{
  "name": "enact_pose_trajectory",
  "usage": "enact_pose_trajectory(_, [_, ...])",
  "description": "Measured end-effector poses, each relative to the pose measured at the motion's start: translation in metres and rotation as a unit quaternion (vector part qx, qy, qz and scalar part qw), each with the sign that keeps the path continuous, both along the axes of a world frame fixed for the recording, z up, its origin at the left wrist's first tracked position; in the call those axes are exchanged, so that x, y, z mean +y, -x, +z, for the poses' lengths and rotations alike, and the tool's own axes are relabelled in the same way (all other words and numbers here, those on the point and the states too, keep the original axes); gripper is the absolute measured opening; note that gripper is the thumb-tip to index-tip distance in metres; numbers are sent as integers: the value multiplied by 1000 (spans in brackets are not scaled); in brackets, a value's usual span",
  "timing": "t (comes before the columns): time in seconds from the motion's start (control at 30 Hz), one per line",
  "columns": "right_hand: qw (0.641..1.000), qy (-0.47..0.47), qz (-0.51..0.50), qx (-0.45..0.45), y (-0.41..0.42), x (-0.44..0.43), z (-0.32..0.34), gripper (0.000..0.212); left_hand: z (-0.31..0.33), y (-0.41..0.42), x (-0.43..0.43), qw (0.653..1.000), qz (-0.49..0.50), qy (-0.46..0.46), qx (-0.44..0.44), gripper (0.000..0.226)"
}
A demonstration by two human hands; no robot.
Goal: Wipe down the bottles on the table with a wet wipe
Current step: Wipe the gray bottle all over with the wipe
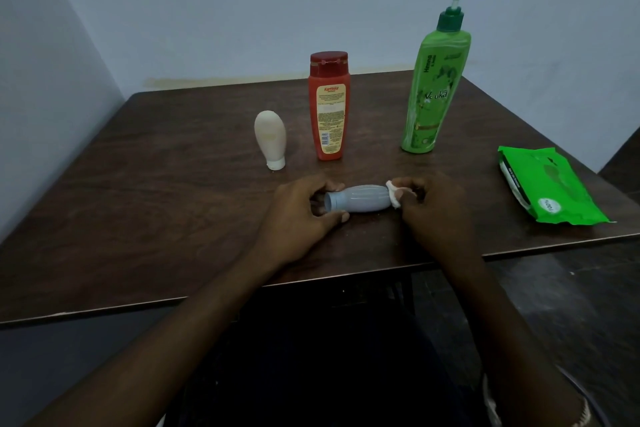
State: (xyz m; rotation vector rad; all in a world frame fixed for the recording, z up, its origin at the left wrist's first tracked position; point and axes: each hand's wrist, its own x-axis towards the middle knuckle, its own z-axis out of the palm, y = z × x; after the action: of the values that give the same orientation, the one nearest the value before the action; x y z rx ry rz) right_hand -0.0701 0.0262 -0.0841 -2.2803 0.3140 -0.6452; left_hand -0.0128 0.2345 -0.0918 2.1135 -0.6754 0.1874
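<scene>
A small grey-blue bottle (356,202) lies on its side just above the dark wooden table (156,204). My left hand (301,215) grips its neck end. My right hand (436,215) presses a crumpled white wet wipe (394,195) against the bottle's base. Behind them stand a cream bottle (270,137) upside down on its cap, a red-orange bottle (329,107) with a red cap, and a tall green pump bottle (434,87).
A green pack of wet wipes (550,184) lies flat at the table's right edge. A pale wall runs behind the table and along its left side. The near table edge is just below my wrists.
</scene>
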Motion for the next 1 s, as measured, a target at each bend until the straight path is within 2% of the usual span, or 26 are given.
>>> enact_pose_trajectory(0.17, [998,62,-6,32,3,16,8,17,0,-1,0,1000,0,-13,-13,41])
enact_pose_trajectory(0.27, [989,107,27,94,8,41,15,22,-2,-2,-1,1000,1,-16,-21,40])
enact_pose_trajectory(0.3, [988,118,42,90,11,53,19,22,-2,-3,-1,1000,1,-14,-21,39])
enact_pose_trajectory(0.37, [988,136,70,14,17,74,20,12,-2,-2,-1,1000,-2,-14,-14,34])
enact_pose_trajectory(0.43, [989,125,74,-34,17,82,13,11,-1,-2,-1,1000,-8,-10,-9,30])
enact_pose_trajectory(0.53, [993,92,63,-31,15,74,5,11,0,-1,0,1000,-8,-12,-16,31])
enact_pose_trajectory(0.73, [995,100,-17,13,7,22,4,16,2,1,1,999,-12,-25,-35,38])
enact_pose_trajectory(1.0, [997,73,-33,-22,9,32,2,14,5,6,1,996,-39,-42,-68,36])
